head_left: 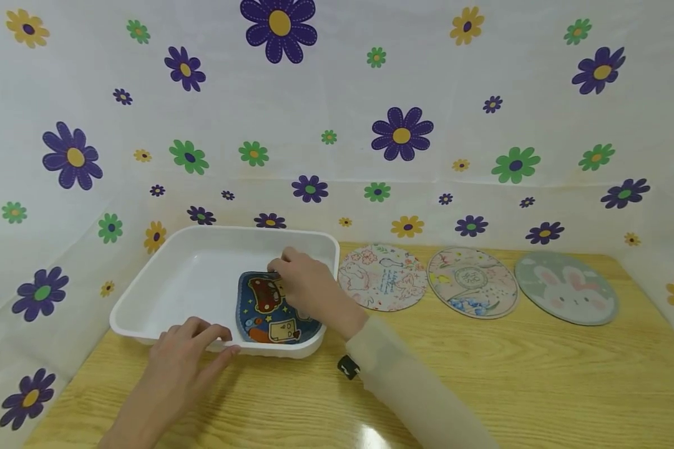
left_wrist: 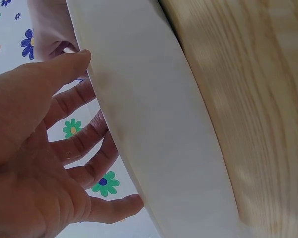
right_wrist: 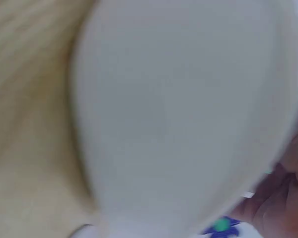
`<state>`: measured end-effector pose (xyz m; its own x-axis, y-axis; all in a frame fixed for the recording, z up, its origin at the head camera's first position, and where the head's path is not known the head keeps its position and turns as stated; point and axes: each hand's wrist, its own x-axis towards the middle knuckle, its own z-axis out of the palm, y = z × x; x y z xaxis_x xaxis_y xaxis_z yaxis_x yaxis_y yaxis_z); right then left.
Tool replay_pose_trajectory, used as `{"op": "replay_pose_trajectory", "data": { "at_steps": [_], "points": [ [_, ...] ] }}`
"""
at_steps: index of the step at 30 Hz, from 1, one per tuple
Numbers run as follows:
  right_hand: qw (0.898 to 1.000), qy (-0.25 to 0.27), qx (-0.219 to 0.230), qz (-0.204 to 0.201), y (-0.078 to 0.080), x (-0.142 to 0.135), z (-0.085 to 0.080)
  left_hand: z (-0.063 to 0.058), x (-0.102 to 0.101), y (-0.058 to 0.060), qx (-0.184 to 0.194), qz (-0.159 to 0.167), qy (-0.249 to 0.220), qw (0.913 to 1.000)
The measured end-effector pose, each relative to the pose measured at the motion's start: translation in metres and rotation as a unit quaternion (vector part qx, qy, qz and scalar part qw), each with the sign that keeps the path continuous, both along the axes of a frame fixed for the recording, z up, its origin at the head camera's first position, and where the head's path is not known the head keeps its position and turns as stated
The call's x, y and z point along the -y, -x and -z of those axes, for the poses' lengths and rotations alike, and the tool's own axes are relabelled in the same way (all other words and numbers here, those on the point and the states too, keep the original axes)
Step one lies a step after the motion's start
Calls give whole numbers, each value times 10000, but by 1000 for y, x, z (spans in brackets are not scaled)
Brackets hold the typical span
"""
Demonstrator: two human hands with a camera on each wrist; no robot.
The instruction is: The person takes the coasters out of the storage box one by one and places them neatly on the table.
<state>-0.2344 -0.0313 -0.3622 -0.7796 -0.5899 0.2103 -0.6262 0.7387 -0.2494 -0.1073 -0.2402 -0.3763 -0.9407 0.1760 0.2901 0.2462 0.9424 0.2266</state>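
Note:
In the head view, a dark blue mouse pad [head_left: 256, 312] with cartoon patches stands tilted at the right end of a white plastic tray [head_left: 202, 231]. My right hand [head_left: 309, 284] pinches its upper edge and covers part of its right side. The right wrist view is blurred; the tray's outer wall [right_wrist: 169, 114] fills it, with part of my right hand [right_wrist: 293, 183] beyond the rim. My left hand [head_left: 182, 355] holds the tray's front rim, thumb outside and fingers over the edge. Close up in the left wrist view, the thumb [left_wrist: 72, 67] touches that rim.
Three round mouse pads lie in a row right of the tray: a pink-and-white one [head_left: 383, 277], a floral one [head_left: 472, 284] and a grey rabbit one [head_left: 567, 290]. The wooden table [head_left: 511, 386] meets a flower-print cloth [head_left: 337, 93] behind. A small black tag [head_left: 348, 366] hangs by the right sleeve.

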Motion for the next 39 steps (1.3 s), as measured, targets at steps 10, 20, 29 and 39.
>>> {"op": "replay_pose_trajectory", "data": {
  "at_steps": [10,20,29,39],
  "points": [
    [9980,-549,-284,-91,-13,5,-16,-1,-2,0,-213,92,-65,9997],
    [9990,-347,-225,-156,-12,5,-15,-1,0,-2,-159,49,-15,9999],
    [9992,-242,-220,-218,-13,2,-23,-1,0,-2,-87,13,-34,10000],
    [9989,-218,-316,-262,-17,1,-34,-1,0,-1,-251,82,-85,9996]
  ]
}}
